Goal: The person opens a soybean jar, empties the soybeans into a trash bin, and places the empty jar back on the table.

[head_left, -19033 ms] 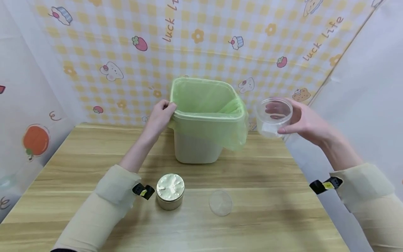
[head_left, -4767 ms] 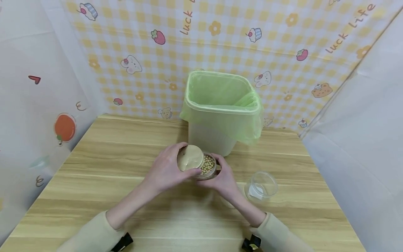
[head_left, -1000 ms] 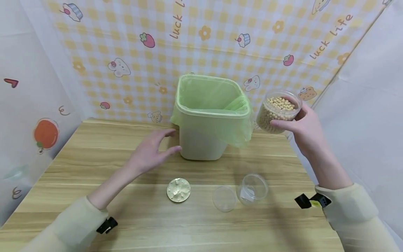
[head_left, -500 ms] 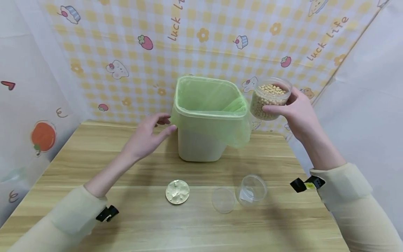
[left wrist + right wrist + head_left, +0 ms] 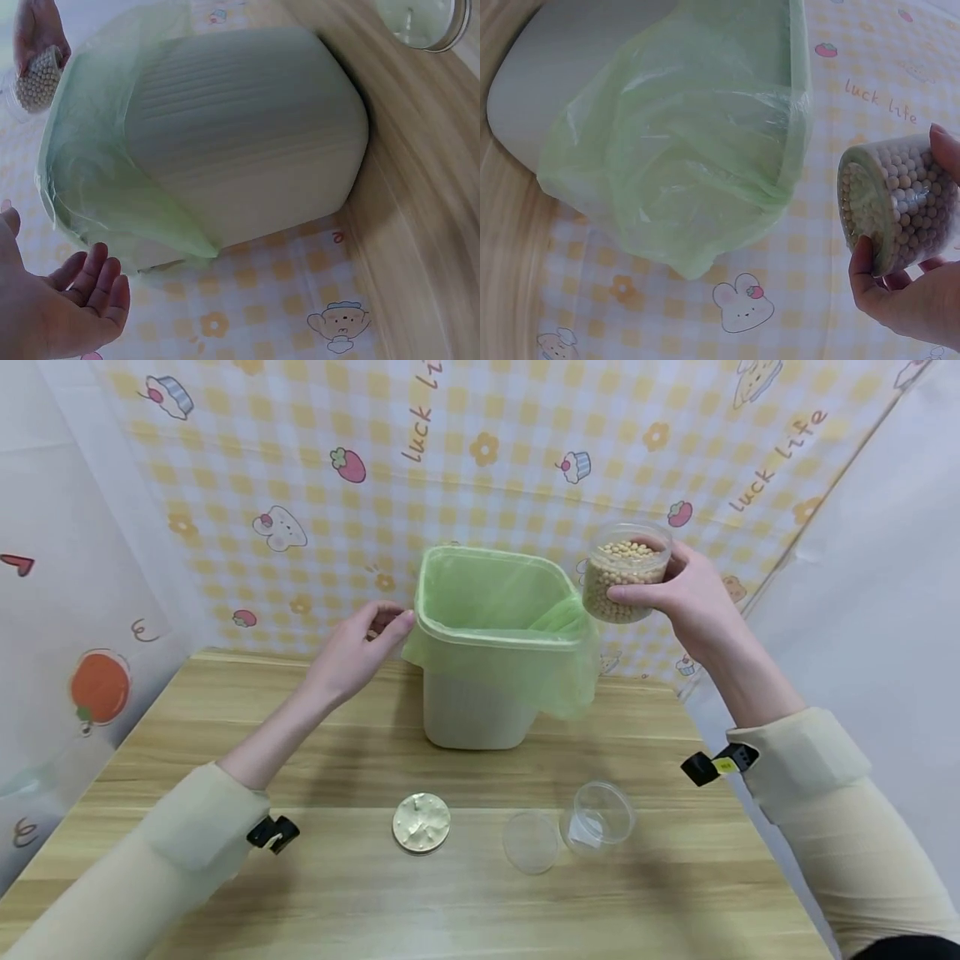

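Note:
My right hand (image 5: 697, 602) grips a clear plastic jar of soybeans (image 5: 626, 583), lidless and nearly upright, at the right rim of the trash can (image 5: 480, 710). In the right wrist view the thumb and fingers wrap the jar (image 5: 907, 202). A pale green bag (image 5: 517, 668) lines the can and hangs over its rim. My left hand (image 5: 360, 647) is at the can's left rim; in the left wrist view its fingers (image 5: 96, 281) are loosely bent beside the bag and hold nothing. Whether the thumb touches the rim, I cannot tell.
On the wooden table (image 5: 337, 893) before the can lie a gold metal lid (image 5: 422, 822) and a clear round lid (image 5: 530, 843). Right of them stands an empty clear jar (image 5: 600, 818) with a white label. A yellow-checked cloth (image 5: 300, 460) hangs behind.
Earlier the left hand lifted the gold lid off the soybean jar; that lid now lies on the table. In the last second the right hand raised the jar leftward, and the left hand rose to the rim.

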The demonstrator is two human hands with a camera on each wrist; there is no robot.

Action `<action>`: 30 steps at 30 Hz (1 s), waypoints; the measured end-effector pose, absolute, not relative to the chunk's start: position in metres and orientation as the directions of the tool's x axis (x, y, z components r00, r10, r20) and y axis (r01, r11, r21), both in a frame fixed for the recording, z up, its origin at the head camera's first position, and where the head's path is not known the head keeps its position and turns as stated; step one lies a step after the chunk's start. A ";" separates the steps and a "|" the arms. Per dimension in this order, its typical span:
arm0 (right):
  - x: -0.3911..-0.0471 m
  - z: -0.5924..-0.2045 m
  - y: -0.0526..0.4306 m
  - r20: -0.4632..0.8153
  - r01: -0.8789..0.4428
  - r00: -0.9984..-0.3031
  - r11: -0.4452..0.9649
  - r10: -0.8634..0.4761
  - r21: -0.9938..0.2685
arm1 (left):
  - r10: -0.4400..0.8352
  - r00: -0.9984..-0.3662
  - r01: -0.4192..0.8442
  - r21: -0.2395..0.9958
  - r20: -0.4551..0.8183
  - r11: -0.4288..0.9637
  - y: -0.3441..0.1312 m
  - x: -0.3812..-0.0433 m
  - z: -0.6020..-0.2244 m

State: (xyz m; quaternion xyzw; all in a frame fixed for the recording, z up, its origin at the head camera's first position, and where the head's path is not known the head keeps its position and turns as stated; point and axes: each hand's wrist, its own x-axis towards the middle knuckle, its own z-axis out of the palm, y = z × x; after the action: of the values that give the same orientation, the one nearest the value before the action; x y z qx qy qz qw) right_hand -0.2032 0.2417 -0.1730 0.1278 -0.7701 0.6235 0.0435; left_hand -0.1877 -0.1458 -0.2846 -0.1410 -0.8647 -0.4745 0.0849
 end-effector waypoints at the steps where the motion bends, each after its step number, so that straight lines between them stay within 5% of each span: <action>1: -0.205 -0.172 0.240 0.222 -0.248 -0.964 0.195 -0.145 -0.949 | 0.161 -0.949 0.316 0.802 0.272 0.508 -0.145 -0.189 -0.284; 30: -0.241 -0.142 0.205 0.116 -0.177 -0.982 0.532 -0.146 -0.828 | 0.097 -0.980 0.200 0.884 0.175 0.422 -0.119 -0.220 -0.282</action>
State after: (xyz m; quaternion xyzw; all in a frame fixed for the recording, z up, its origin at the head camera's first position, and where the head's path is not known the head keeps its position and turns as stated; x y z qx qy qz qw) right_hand -0.2409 0.2047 -0.1420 0.0922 -0.8752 0.4747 0.0163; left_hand -0.2197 -0.1186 -0.2817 -0.0882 -0.8418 -0.5303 0.0485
